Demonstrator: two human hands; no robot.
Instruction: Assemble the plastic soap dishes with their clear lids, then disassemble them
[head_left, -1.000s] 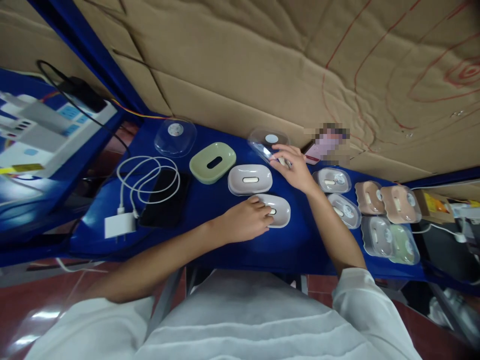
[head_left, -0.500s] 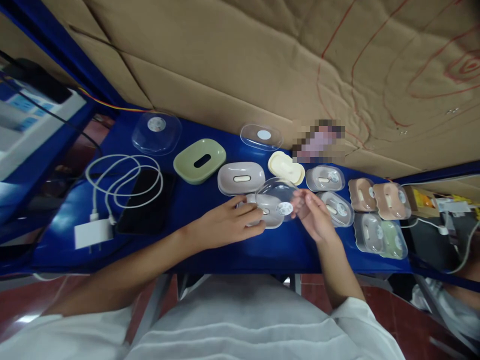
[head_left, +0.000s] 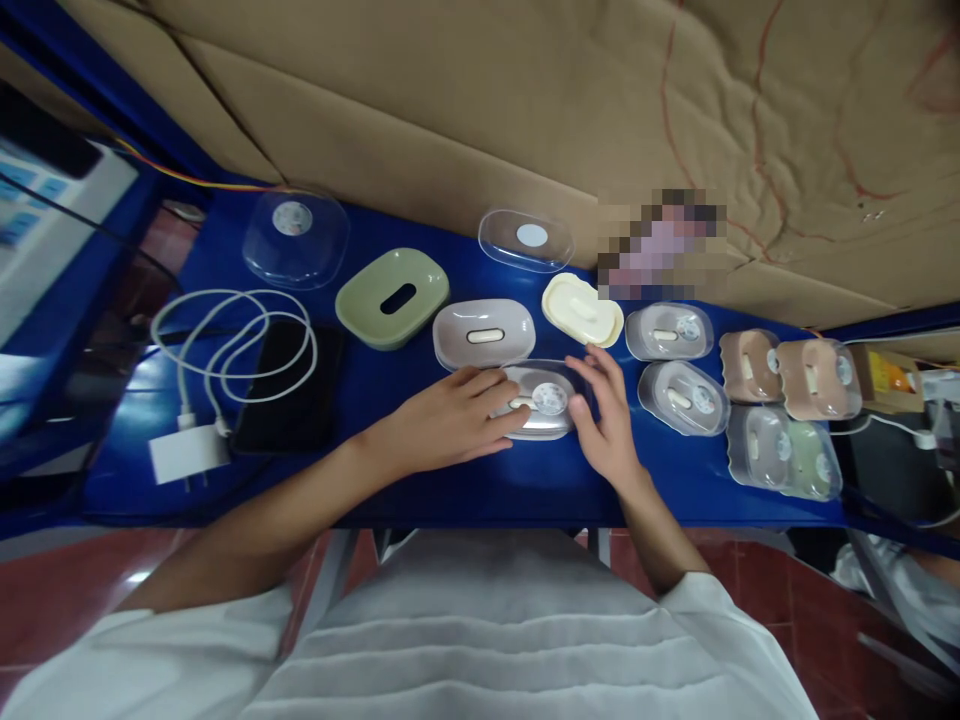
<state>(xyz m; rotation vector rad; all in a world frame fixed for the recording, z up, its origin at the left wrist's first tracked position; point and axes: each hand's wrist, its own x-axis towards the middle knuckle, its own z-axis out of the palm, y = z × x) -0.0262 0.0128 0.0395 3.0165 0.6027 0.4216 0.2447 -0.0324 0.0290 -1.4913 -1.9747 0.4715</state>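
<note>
A pale grey soap dish [head_left: 529, 428] stands on the blue table with a clear plastic lid [head_left: 566, 375] on it, a round label on the lid. My left hand [head_left: 457, 420] grips the left end of the dish, palm down, fingers over its far side and thumb on the near side. At the lid's right edge, my right hand [head_left: 611, 425] has its thumb and fingers spread apart, the fingertips at the rim. Just behind is an uncovered grey soap dish [head_left: 450, 345] with a slotted insert. Beyond it to the right lies a cream oval piece [head_left: 574, 310].
A green dish [head_left: 360, 315] and clear lids [head_left: 296, 250] lie left and back. Several lidded dishes [head_left: 682, 400] stand to the right. A white charger [head_left: 187, 453] with a coiled cable lies by a black phone [head_left: 292, 410]. Cardboard [head_left: 450, 110] walls the back.
The clear lid, tilted and held by my right hand before, now lies flat over the grey dish. My right fingers have spread apart. My left hand stays on the dish.
</note>
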